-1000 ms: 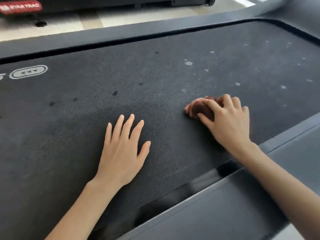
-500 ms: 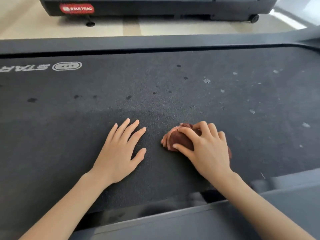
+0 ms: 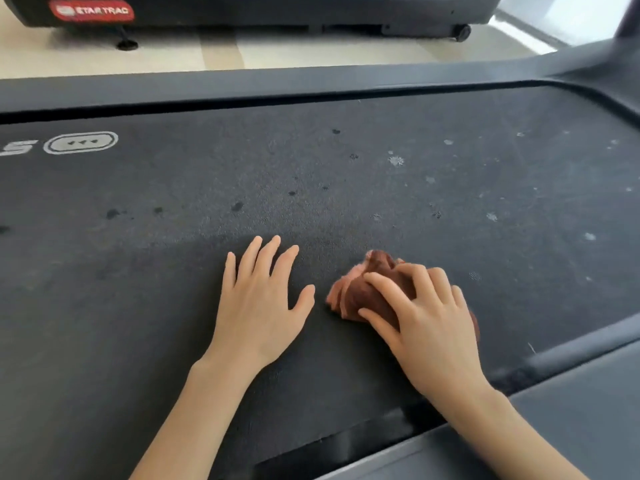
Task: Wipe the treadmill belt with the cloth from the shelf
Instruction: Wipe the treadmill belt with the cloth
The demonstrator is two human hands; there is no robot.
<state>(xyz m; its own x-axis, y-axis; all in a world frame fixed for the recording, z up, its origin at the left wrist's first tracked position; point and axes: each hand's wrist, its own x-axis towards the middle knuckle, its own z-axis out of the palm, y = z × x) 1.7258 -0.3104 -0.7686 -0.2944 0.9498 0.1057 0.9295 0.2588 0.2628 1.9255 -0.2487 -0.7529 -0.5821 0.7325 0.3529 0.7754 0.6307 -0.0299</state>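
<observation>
The dark grey treadmill belt fills the view, with dark spots at the centre and pale flecks toward the right. A crumpled reddish-brown cloth lies on the belt near its front edge. My right hand grips the cloth from above, fingers curled over it. My left hand rests flat on the belt just left of the cloth, fingers spread and straight, holding nothing.
A grey side rail runs along the belt's near edge at the lower right, and another rail along the far edge. Beyond it is pale floor and a second black treadmill base with a red logo plate.
My right hand has slid the cloth leftward across the belt, ending close to my left hand. The left hand has stayed flat on the belt.
</observation>
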